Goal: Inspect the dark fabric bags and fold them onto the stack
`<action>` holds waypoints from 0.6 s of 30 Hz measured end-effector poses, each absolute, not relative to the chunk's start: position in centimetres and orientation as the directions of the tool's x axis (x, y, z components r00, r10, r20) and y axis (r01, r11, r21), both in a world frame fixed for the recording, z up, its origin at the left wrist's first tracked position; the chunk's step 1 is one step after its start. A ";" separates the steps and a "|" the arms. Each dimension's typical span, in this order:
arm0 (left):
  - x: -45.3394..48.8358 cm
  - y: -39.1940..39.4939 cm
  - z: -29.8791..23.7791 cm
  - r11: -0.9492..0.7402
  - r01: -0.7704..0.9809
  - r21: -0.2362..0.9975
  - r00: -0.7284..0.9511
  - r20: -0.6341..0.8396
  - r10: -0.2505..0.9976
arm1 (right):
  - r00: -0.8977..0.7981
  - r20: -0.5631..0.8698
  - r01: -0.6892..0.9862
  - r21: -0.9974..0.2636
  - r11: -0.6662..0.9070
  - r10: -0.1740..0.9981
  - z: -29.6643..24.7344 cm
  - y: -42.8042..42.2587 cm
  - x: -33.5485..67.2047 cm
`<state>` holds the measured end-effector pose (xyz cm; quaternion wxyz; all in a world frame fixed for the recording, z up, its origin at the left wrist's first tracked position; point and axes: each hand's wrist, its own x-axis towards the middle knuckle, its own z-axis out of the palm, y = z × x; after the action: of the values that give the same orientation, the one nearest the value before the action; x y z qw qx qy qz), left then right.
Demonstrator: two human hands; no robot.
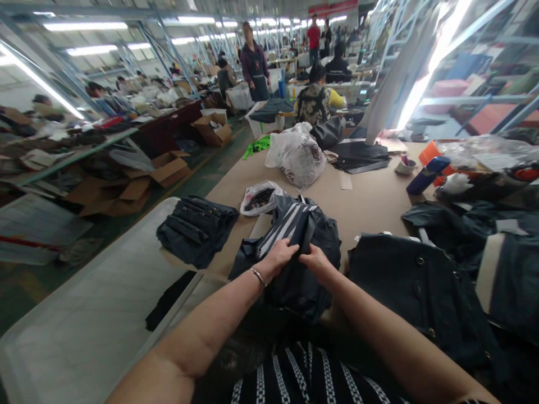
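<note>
A dark fabric piece (290,286), looking like part of a bag, lies on the table in front of me. White-edged straps or strips run across its upper left. My left hand (280,255), with a bracelet at the wrist, is closed on the dark fabric near these strips. Close beside it, my right hand (315,262) pinches the same fabric between thumb and fingers. Just beyond sits an open plastic bag (261,197) with small dark parts in it. To the right lies a dark fabric bag piece with metal eyelets (391,269).
A stack of dark folded pieces (196,227) rests at the left table edge, beside a large white bin (96,303). Farther back are a stuffed plastic sack (301,154), a blue bottle (428,175) and a small cup (405,166). Several people work beyond the table.
</note>
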<state>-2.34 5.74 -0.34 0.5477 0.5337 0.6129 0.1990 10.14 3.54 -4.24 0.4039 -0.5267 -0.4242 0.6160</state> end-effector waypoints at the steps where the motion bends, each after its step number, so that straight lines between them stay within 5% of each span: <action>1: -2.3 5.6 0.2 0.437 0.336 0.834 0.171 -0.511 0.843 | -0.152 -0.294 -0.087 -0.947 -0.309 0.944 -3.6 2.9 10.0; 7: -2.1 4.8 4.0 0.637 -0.125 0.761 0.271 -0.591 0.760 | -0.136 -0.234 -0.118 -0.961 -0.251 0.963 -1.4 2.0 12.7; 10: -1.6 2.4 6.8 0.656 -0.193 0.730 0.467 -0.520 0.716 | -0.059 -0.218 0.013 -0.976 -0.218 0.974 -1.7 3.0 16.2; 14: -0.2 -2.3 10.4 0.757 -0.127 0.640 0.825 -0.356 0.439 | -0.036 -0.308 0.040 -0.951 -0.307 0.951 -1.8 3.8 20.1; 18: -0.7 -1.8 10.1 0.734 -0.131 0.666 0.789 -0.378 0.484 | -0.143 -0.385 -0.089 -0.913 -0.399 0.912 0.8 2.6 19.9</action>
<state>-0.65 -1.82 10.13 0.8898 0.3209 0.2748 0.1727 19.94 2.59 0.83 0.3862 -0.5287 -0.3890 0.6481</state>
